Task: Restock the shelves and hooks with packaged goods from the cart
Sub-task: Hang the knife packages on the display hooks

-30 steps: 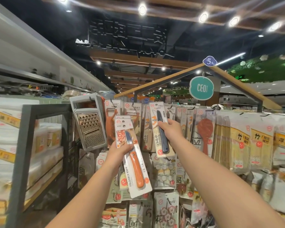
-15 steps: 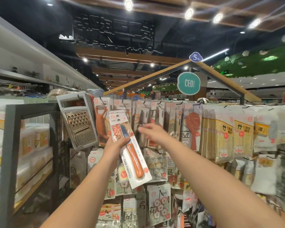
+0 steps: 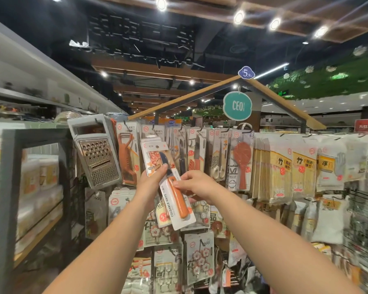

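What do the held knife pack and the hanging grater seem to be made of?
Foldable knife pack: printed white card, likely under clear plastic; the handle looks like smooth orange plastic. Box grater: shiny perforated metal, probably stainless steel, with a pale grey, seemingly plastic, top.

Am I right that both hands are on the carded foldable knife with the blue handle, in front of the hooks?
Not quite. The head view shows the carded foldable knife has an orange handle, not blue. The rest stands: the left hand and the right hand both hold it in front of the hooks.
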Available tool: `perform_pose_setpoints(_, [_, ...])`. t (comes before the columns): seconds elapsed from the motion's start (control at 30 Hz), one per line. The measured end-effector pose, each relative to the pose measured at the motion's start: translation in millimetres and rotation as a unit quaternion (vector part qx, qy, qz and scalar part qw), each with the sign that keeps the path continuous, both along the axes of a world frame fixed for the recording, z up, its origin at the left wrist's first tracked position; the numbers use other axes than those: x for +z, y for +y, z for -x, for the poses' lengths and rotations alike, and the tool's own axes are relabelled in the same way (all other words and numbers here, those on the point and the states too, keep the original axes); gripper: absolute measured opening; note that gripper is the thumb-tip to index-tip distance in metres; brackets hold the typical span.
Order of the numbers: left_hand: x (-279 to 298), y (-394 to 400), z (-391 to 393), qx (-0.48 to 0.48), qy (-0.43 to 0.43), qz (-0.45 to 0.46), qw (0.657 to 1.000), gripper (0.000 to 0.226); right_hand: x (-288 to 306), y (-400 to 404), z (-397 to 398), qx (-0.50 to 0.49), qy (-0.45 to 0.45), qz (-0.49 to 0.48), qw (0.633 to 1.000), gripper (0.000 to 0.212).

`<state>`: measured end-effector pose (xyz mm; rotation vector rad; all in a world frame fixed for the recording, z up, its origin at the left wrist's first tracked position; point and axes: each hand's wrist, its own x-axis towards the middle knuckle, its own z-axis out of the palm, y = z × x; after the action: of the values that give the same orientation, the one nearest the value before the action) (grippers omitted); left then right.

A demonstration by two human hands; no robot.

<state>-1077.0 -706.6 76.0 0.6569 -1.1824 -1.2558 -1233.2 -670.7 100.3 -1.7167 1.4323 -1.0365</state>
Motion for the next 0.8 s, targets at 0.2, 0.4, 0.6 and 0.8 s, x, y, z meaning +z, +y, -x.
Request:
perform_pose_setpoints(0.2, [-4.2,3.9,-0.7,-0.008,0.032,-0.021,0.999,0.02,-2.3,-5.2,-3.3,-0.086,-0.096,0.04,0.991,0.038])
perform_pose_setpoints(0.4, [-4.5,7.5,-6.0,0.014,0.055,-0.022,0.998,0.028,7.7,-7.4,5.8,-0.134,-0.125,0.11,0.977,0.025])
perform_pose_setpoints(0.6, [-1.7,13.0,-14.5,0.039,0.028,-0.021,0.999,0.026,25.7,-10.7,8.4,-0.172,-0.162,0.127,0.963,0.022])
perform_pose_setpoints(0.8, [0.9,15.2,-25.2,0.062,-0.014,-0.004,0.998,0.033,46.5,-18.3,2.2,-0.197,-0.126,0.138,0.962,0.028])
